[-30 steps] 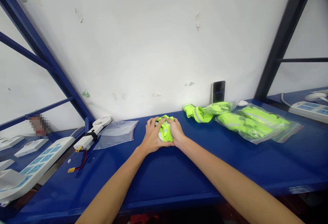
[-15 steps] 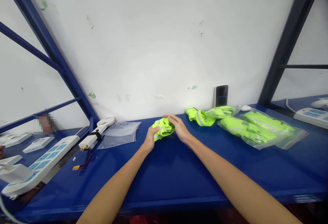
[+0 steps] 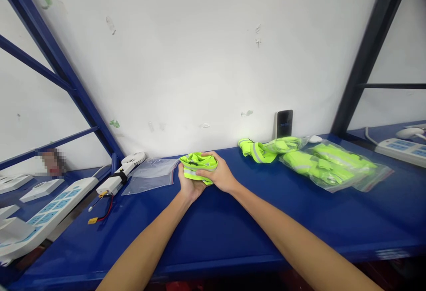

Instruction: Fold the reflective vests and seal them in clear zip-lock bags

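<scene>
A folded neon-yellow vest [image 3: 198, 165] with a grey reflective band is held just above the blue shelf [image 3: 233, 229]. My left hand [image 3: 188, 186] cups it from below, palm up. My right hand [image 3: 217, 174] clasps it from the right and top. An empty clear zip bag [image 3: 151, 173] with a red seal lies on the shelf just left of the vest.
An unbagged neon vest [image 3: 266, 148] and several bagged vests [image 3: 333, 164] lie at the right. A dark phone [image 3: 284, 123] leans on the white wall. A small white fan [image 3: 121, 172], a red-wired connector [image 3: 100, 213] and a white power strip [image 3: 43, 220] sit at the left.
Both hands lifted the folded vest off the shelf and carried it left toward the empty zip bag. The left hand turned palm up beneath it.
</scene>
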A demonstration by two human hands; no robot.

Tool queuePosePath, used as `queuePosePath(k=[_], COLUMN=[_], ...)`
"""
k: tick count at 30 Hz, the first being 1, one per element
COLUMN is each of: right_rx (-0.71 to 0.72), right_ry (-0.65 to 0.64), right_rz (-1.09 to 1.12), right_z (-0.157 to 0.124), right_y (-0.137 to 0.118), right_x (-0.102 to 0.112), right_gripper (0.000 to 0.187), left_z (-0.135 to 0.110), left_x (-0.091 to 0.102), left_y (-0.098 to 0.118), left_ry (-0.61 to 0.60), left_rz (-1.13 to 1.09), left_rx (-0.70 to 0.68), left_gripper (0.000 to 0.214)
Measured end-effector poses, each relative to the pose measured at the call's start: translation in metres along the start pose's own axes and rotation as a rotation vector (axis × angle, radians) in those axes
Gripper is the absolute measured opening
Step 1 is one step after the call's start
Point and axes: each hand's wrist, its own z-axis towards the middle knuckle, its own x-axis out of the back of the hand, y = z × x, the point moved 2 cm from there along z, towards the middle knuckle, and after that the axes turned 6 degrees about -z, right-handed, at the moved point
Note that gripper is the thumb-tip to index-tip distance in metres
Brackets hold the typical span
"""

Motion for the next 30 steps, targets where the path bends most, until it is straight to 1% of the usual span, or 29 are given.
queuePosePath(k=[5, 8, 12, 14, 16, 19, 21, 23, 25, 27, 28, 29, 30], right_rx=[-0.029, -0.024, -0.014, 0.009, 0.046, 0.129, 0.202, 0.273, 0.317, 0.332, 0.323, 0.296, 0.246], right_ry=[0.003, -0.025, -0.04, 0.002, 0.087, 0.223, 0.265, 0.264, 0.24, 0.205, 0.187, 0.174, 0.165], right_rz=[-0.154, -0.163, -0.181, -0.255, -0.36, -0.521, -0.607, -0.668, -0.711, -0.732, -0.731, -0.721, -0.701], right_z=[-0.005, -0.008, -0.012, -0.013, -0.014, -0.012, -0.012, -0.012, -0.012, -0.013, -0.013, -0.013, -0.013], right_y=[0.008, 0.006, -0.001, -0.004, -0.007, -0.01, -0.01, -0.007, -0.002, 0.002, 0.005, 0.007, 0.009], right_x=[0.001, 0.001, -0.001, -0.001, 0.0, 0.006, 0.011, 0.015, 0.017, 0.016, 0.014, 0.013, 0.012], right_gripper=[0.054, 0.053, 0.041, 0.035, 0.031, 0.026, 0.022, 0.017, 0.014, 0.013, 0.013, 0.015, 0.019], left_z=[0.004, 0.004, 0.003, 0.005, 0.009, 0.017, 0.018, 0.017, 0.015, 0.016, 0.018, 0.02, 0.023], left_x=[0.004, 0.006, 0.003, 0.001, 0.001, 0.004, 0.005, 0.005, 0.004, 0.004, 0.004, 0.006, 0.007], left_y=[0.0, 0.0, -0.001, -0.001, 0.0, 0.009, 0.015, 0.018, 0.017, 0.014, 0.012, 0.01, 0.009], left_ry=[0.001, 0.002, 0.008, 0.017, 0.034, 0.113, 0.142, 0.101, 0.033, -0.02, -0.019, 0.006, 0.056], left_rz=[0.029, 0.032, 0.043, 0.073, 0.148, 0.374, 0.517, 0.55, 0.494, 0.442, 0.429, 0.423, 0.421], left_rx=[0.018, 0.013, 0.003, -0.016, -0.039, -0.165, -0.243, -0.235, -0.184, -0.161, -0.173, -0.207, -0.257], left_gripper=[0.052, 0.055, 0.059, 0.058, 0.055, 0.046, 0.041, 0.041, 0.047, 0.053, 0.053, 0.051, 0.047])
